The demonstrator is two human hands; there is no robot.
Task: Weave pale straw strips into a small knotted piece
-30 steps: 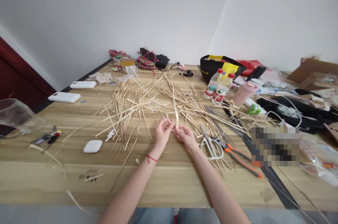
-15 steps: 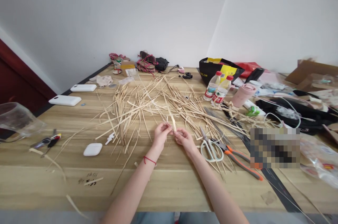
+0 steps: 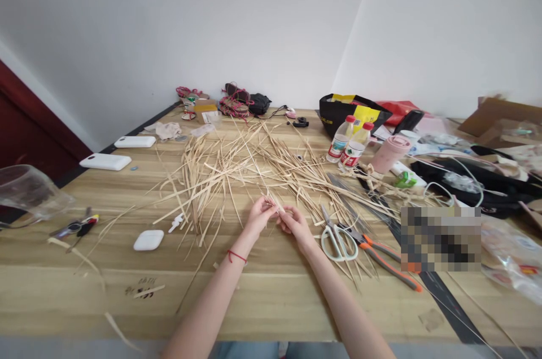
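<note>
My left hand, a red cord round its wrist, is closed in a pinch. From its fingertips a long, thin, stiff-looking pale strand runs up and away over the pile. My right hand is closed too, its fingertips almost touching those of the left, pinching a flat pale straw strip. The fingers hide how strand and strip meet. Beyond both hands spreads a loose, tangled pile of dry straw strips. Close by my right wrist lie scissors with pale green handles and orange-grey pliers.
Two bottles, a pink cup and a black-yellow bag stand back right. At left are a white earphone case, white power banks, small tools and a clear plastic container. Cables and bags crowd the right side.
The thin strand has swung to the right and points more steeply away. The straw strip that stood up from the fingers now shows much less. Both hands stay nearly in place.
</note>
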